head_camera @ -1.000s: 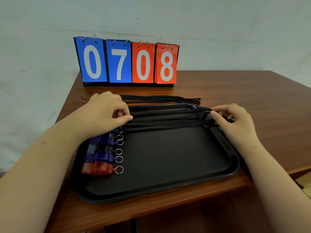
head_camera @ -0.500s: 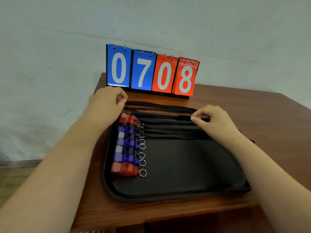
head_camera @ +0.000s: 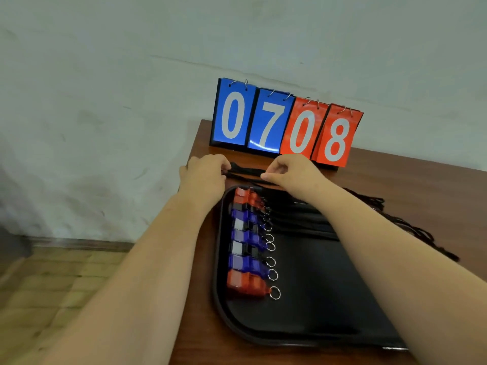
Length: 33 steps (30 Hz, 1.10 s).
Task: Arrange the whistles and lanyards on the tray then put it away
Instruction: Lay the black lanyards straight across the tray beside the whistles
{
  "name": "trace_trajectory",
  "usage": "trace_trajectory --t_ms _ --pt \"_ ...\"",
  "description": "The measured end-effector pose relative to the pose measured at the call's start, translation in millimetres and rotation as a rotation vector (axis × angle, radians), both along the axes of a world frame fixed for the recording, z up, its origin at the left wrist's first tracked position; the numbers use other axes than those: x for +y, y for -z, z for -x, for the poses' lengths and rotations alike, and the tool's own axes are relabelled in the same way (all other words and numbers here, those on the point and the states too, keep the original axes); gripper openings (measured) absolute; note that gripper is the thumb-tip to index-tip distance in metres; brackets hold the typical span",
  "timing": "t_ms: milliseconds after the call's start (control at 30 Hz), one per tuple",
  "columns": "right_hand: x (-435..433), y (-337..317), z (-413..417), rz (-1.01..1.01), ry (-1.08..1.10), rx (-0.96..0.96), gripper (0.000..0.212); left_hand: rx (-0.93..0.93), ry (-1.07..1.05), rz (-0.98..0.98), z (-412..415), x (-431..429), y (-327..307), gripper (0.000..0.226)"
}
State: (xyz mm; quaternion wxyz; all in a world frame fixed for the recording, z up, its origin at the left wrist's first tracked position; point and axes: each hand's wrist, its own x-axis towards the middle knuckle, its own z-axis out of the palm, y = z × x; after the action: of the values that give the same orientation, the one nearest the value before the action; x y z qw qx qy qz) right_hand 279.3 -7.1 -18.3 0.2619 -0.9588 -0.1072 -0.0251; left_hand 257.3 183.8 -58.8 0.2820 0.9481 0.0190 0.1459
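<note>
A rectangular black plastic tray (head_camera: 316, 285) lies on the near left corner of a brown wooden table (head_camera: 421, 185), both forearms reaching over it. Along the tray's left side sits 1 column of small plastic whistles (head_camera: 243, 238) in red, blue and black-and-white, a red one at each end, each with a metal ring pointing right. Flat black lanyard straps (head_camera: 303, 219) lie across the far part of the tray, running right from the upper whistles and partly hidden under the right forearm. More loose dark cords (head_camera: 395, 214) trail on the table off the tray's right edge. Beyond the tray's far rim, on the table, the 2 hands work 1 bunch of black lanyard cord (head_camera: 245, 172). The left hand (head_camera: 204, 177) has its fingers curled and pinches the bunch's left end. The right hand (head_camera: 290, 171) has its fingers curled and pinches the right end. Behind the hands stands a flip scoreboard (head_camera: 284, 122) with 2 blue cards and 2 red, reading 0708. A pale plaster wall (head_camera: 131, 101) rises behind; wood-block flooring (head_camera: 52, 272) shows at left.
</note>
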Motion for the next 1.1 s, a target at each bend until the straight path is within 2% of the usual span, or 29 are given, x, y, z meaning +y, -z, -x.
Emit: trace_trajectory --t_ms 133,400,767,933,1033,1100 --pt "27.8 1.7 -8.4 0.048 -0.020 0.085 0.021 0.009 -0.013 -0.006 -0.7 -0.7 0.5 0.024" --pt "40.6 -2.8 -15.0 0.092 0.010 0.196 0.008 0.029 -0.011 -0.032 -3.6 -2.9 1.2 0.025" --pt "22.0 -10.2 -5.0 -0.050 -0.001 0.017 0.004 -0.006 0.008 0.056 -1.3 -2.8 0.0 0.041" --pt "15.2 -18.2 1.2 -0.068 -0.026 -0.047 0.006 -0.166 0.030 0.106 0.4 -4.2 -5.9 0.042" --pt "12.8 -23.2 6.5 -0.010 -0.061 -0.133 0.008 -0.274 0.133 0.151 2.9 -8.1 -10.1 0.047" --pt "11.6 -27.3 10.7 0.023 -0.092 -0.177 0.009 -0.318 0.206 0.139 2.9 -10.8 -11.8 0.042"
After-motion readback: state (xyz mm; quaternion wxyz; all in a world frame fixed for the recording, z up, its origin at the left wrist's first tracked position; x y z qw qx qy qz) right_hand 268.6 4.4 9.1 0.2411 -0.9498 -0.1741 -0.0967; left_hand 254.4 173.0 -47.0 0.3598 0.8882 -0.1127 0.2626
